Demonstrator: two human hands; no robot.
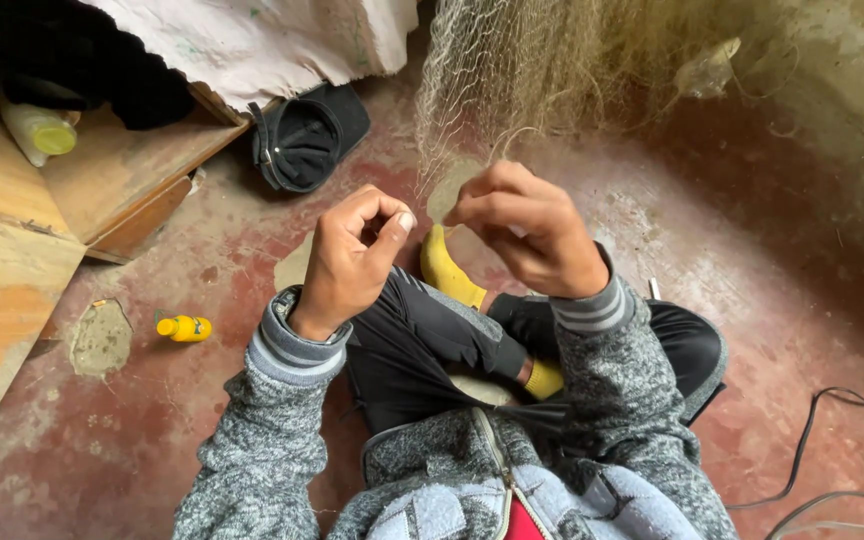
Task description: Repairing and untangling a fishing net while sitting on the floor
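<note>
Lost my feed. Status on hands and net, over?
Left hand pinched shut, right hand curled on fine fishing net strands. Net hangs ahead over red floor. Nothing between hands and net.

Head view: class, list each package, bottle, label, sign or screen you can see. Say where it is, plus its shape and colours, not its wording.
Small yellow bottle: lying on the red floor, left of the left hand; stubby, yellow with a green patch.
Pale plastic bottle: on the wooden shelf, top left; cylindrical, whitish with a yellow-green end.
No signs or screens show.
</note>
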